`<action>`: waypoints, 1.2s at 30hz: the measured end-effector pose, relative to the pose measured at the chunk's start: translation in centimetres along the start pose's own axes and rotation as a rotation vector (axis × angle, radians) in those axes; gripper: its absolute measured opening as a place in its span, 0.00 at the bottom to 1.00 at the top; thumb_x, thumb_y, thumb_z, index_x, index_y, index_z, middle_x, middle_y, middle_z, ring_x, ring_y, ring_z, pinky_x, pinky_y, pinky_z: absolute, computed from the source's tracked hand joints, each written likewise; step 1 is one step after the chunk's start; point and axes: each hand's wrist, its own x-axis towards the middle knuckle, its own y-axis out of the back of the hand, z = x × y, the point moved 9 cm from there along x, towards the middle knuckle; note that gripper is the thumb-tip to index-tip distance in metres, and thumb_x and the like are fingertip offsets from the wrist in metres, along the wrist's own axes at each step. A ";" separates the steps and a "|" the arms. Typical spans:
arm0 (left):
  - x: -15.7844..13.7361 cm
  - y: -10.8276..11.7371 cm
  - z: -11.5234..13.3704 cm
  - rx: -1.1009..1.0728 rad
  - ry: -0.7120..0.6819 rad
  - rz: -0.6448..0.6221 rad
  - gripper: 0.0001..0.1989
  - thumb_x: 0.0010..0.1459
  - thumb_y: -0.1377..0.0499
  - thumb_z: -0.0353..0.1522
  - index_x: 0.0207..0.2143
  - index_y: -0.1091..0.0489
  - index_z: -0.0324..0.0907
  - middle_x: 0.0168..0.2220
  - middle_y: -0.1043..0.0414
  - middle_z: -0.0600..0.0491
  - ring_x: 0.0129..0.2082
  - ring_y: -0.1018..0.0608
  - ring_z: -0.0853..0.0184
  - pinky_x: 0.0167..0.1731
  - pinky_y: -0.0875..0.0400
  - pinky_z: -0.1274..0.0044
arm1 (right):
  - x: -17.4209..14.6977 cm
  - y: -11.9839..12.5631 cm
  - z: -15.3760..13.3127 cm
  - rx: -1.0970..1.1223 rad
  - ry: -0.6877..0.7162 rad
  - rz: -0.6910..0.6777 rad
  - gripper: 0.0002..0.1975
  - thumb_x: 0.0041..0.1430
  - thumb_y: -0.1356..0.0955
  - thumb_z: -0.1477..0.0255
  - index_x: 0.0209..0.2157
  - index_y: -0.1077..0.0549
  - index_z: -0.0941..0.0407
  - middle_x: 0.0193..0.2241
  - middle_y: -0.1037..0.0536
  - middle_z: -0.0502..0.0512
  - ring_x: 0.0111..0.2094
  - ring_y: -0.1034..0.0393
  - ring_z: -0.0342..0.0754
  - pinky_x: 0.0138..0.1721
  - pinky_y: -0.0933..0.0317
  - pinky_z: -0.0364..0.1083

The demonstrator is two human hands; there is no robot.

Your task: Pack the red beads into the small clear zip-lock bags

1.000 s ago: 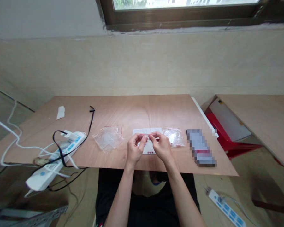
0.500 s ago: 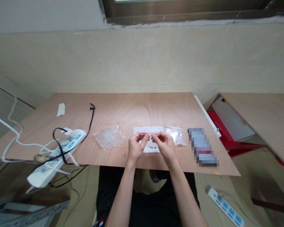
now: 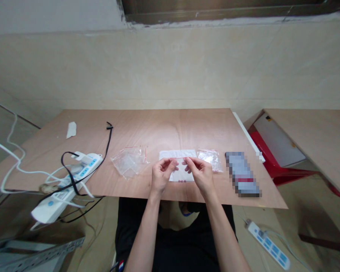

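Observation:
Between my two hands a small clear zip bag with a red seal line is stretched above the table. My left hand pinches its left end between thumb and fingers. The right end is in the pinch of my right hand. Behind and below them lies a white sheet, partly covered by the hands, with several small dark red pieces near its front edge. Just right of the sheet is a clear bag with pale contents. Clear zip bags lie flat to the left.
A white power strip with tangled cables stands at the table's left edge, near a black strap. Toward the back left lies a white scrap. A blurred phone-like object rests at right. Another power strip is on the floor.
My hands have moved slightly apart, and the thumbs no longer meet in the middle. More of the red seal line shows between them. The view has shifted a little.

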 end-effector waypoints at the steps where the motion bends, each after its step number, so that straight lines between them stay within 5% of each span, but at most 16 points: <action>1: -0.1 -0.3 0.0 0.005 0.009 -0.024 0.15 0.47 0.32 0.41 0.30 0.24 0.37 0.27 0.21 0.50 0.23 0.22 0.70 0.27 0.27 0.78 | -0.1 -0.1 0.0 -0.005 0.004 -0.014 0.14 0.51 0.30 0.60 0.27 0.21 0.58 0.23 0.21 0.55 0.21 0.32 0.43 0.23 0.37 0.43; 8: -0.8 -2.1 0.6 0.088 -0.040 -0.091 0.12 0.49 0.33 0.38 0.28 0.24 0.37 0.26 0.22 0.50 0.24 0.23 0.70 0.26 0.28 0.79 | -0.8 -0.5 0.1 0.035 -0.047 -0.133 0.13 0.48 0.27 0.61 0.30 0.20 0.57 0.29 0.19 0.56 0.24 0.29 0.44 0.29 0.32 0.44; 12: -0.7 -2.0 0.5 0.145 -0.044 -0.115 0.14 0.52 0.35 0.40 0.32 0.22 0.37 0.29 0.21 0.49 0.29 0.21 0.67 0.33 0.27 0.77 | -0.5 1.4 -0.4 0.009 -0.057 -0.062 0.16 0.46 0.27 0.60 0.33 0.21 0.58 0.28 0.19 0.56 0.23 0.30 0.44 0.27 0.32 0.45; 15: 0.1 1.1 0.9 0.272 -0.063 -0.005 0.19 0.54 0.38 0.44 0.37 0.23 0.38 0.33 0.21 0.47 0.31 0.21 0.65 0.36 0.27 0.74 | 0.5 5.2 -0.4 -0.150 -0.050 0.115 0.25 0.47 0.28 0.57 0.42 0.22 0.60 0.30 0.19 0.58 0.24 0.29 0.47 0.27 0.33 0.47; 18: 0.2 7.5 2.9 0.615 -0.167 0.377 0.18 0.56 0.41 0.43 0.38 0.24 0.37 0.33 0.22 0.45 0.33 0.21 0.61 0.39 0.28 0.70 | 1.6 9.3 -0.6 -0.507 -0.002 0.319 0.33 0.50 0.32 0.52 0.48 0.25 0.63 0.35 0.19 0.66 0.30 0.26 0.54 0.37 0.33 0.54; 22: -1.1 13.0 4.2 1.101 -0.171 0.730 0.26 0.52 0.38 0.39 0.52 0.29 0.34 0.50 0.29 0.37 0.52 0.29 0.49 0.52 0.36 0.60 | 2.1 10.6 -1.6 -0.805 0.179 0.452 0.40 0.55 0.39 0.46 0.53 0.29 0.66 0.49 0.25 0.75 0.43 0.29 0.61 0.47 0.38 0.60; 26: -1.7 15.1 2.5 1.233 -0.053 0.755 0.21 0.56 0.41 0.37 0.51 0.27 0.38 0.57 0.32 0.37 0.56 0.33 0.44 0.53 0.41 0.53 | 1.5 9.5 -1.9 -0.793 0.248 0.466 0.37 0.58 0.42 0.48 0.53 0.29 0.66 0.48 0.26 0.74 0.47 0.31 0.61 0.49 0.39 0.61; 36: -2.3 15.9 3.0 1.154 -0.152 0.796 0.18 0.63 0.51 0.37 0.40 0.23 0.39 0.50 0.25 0.39 0.53 0.30 0.49 0.54 0.41 0.56 | 0.7 8.6 -2.1 -0.661 0.227 0.432 0.23 0.56 0.37 0.59 0.43 0.23 0.61 0.43 0.22 0.67 0.43 0.28 0.57 0.45 0.34 0.56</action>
